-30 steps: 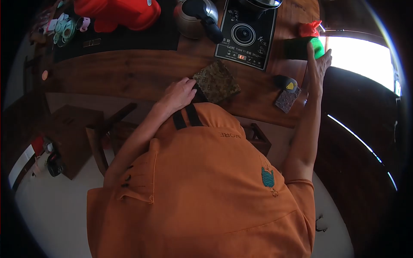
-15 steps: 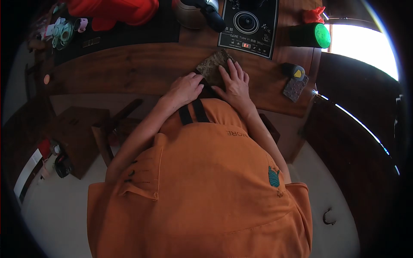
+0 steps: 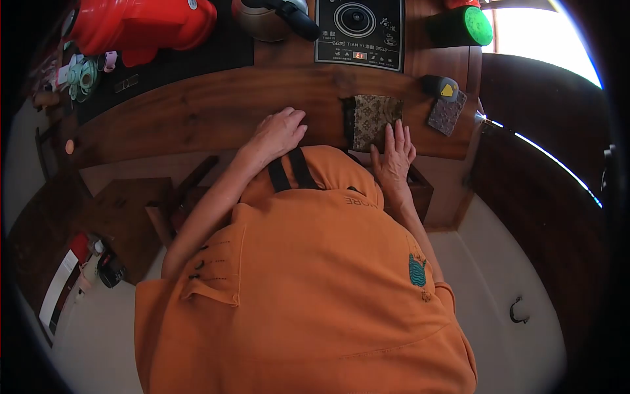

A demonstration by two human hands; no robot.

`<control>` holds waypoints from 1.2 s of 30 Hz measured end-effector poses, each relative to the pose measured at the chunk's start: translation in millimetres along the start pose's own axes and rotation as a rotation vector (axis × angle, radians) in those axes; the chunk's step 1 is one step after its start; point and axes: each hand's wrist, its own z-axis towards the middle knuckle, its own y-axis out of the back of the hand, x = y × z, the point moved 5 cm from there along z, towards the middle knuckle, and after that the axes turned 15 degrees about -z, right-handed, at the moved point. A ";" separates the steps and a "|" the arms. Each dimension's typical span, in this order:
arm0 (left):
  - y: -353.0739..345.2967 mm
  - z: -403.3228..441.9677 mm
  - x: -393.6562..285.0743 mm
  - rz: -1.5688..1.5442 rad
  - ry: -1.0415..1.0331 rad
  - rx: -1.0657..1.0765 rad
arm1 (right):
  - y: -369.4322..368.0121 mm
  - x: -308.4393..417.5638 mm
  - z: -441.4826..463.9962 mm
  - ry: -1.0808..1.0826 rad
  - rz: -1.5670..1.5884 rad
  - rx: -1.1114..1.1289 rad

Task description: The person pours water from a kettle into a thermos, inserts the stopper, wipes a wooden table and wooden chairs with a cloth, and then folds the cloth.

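Note:
A patterned brown-green cloth or pouch (image 3: 373, 119) lies flat on the wooden table (image 3: 216, 108), close to its front edge. My right hand (image 3: 394, 157) touches its lower right corner, fingers stretched forward and slightly apart. To the left of the cloth, my left hand (image 3: 279, 133) rests at the table edge with its fingers bent together; whether it has anything under it is hidden. A dark item with a yellow mark (image 3: 441, 88) sits right of the cloth, beside a grey speckled flat piece (image 3: 447, 113).
An induction cooker (image 3: 359, 33) stands behind the cloth, with a steel kettle (image 3: 269, 18) to its left. Farther left are a red appliance (image 3: 141, 27) and a roll of pale green tape (image 3: 82, 77). A green cylinder (image 3: 459, 26) lies at the back right.
My right hand left the green cylinder and came to the cloth. The cloth has shifted right and turned straighter, away from my left hand. The view has also moved.

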 end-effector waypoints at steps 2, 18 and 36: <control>-0.9 0.8 -0.3 0.002 -0.097 -0.078 | 2.9 0.0 3.3 -0.016 0.065 -0.040; 12.3 -45.8 33.7 -0.097 0.030 -0.233 | -14.3 35.1 57.5 0.118 -0.012 -0.069; 93.8 -131.0 154.7 -0.208 0.067 -0.311 | -20.0 194.0 50.5 0.231 -0.100 -0.056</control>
